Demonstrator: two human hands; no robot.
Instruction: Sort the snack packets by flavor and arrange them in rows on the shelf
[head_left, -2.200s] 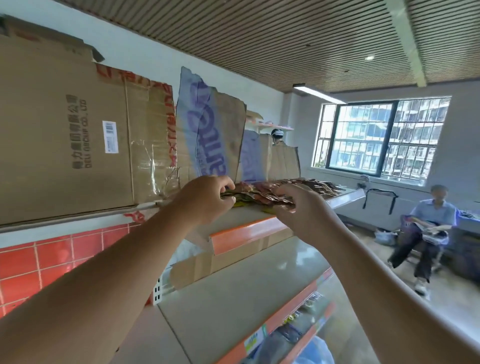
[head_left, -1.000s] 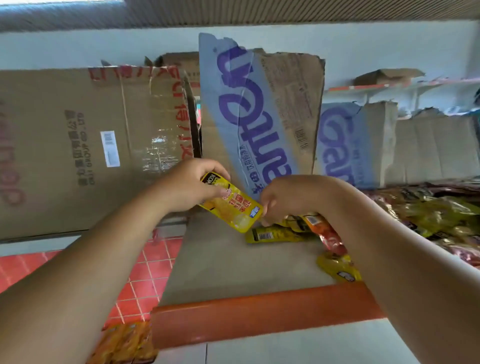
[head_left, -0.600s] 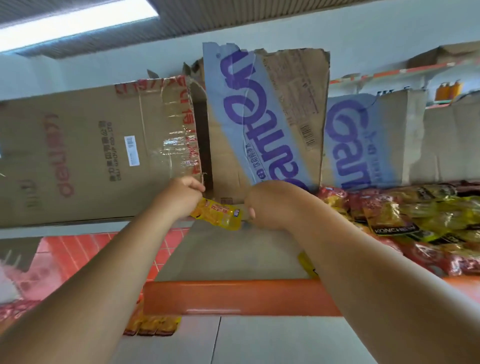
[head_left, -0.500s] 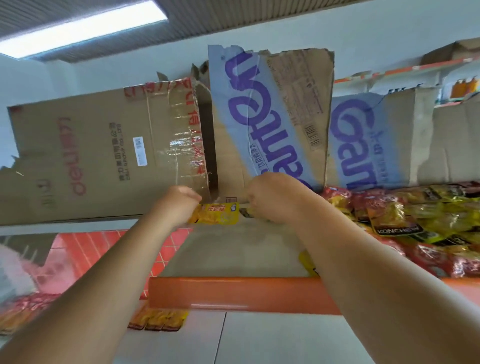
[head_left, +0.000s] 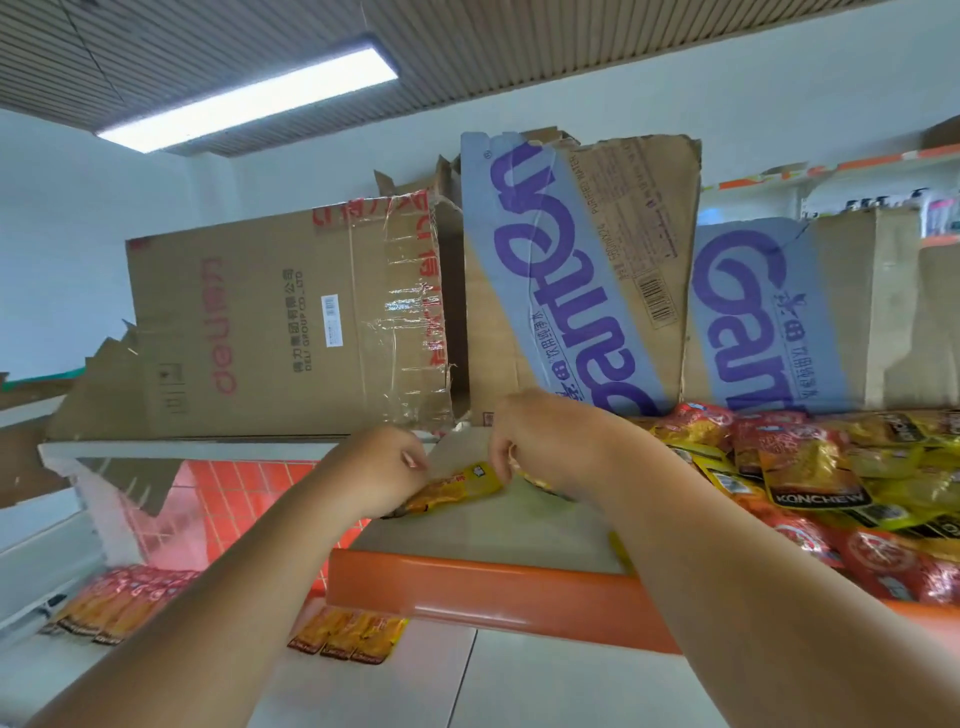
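Left hand (head_left: 376, 475): curled into a fist at about 9 o'clock of the packet, fingers clamped on the near left end of a flat yellow plastic snack packet (head_left: 452, 488).
Right hand (head_left: 545, 441): knuckles up at about 3 o'clock of the packet, fingertips bent down at its far end; pinching it or only touching, cannot tell.
Yellow packet: lying low over the bare left part of the pale grey shelf board with orange front lip (head_left: 467, 587), between both hands.
Loose heap: pile of yellow and red crinkled snack packets (head_left: 810, 467) at 3 o'clock of the hands, on the same shelf, unsorted.
Lower shelf: short row of orange-yellow flat packets (head_left: 348, 634) at 6 o'clock, red and orange flat packets (head_left: 119, 603) at 8 o'clock.
Backdrop: flattened brown cardboard box with red lettering (head_left: 285, 322) at 11 o'clock, brown cardboard sheets with blue-and-purple print (head_left: 566, 270) at 12 to 2 o'clock, standing along the back of the shelf.
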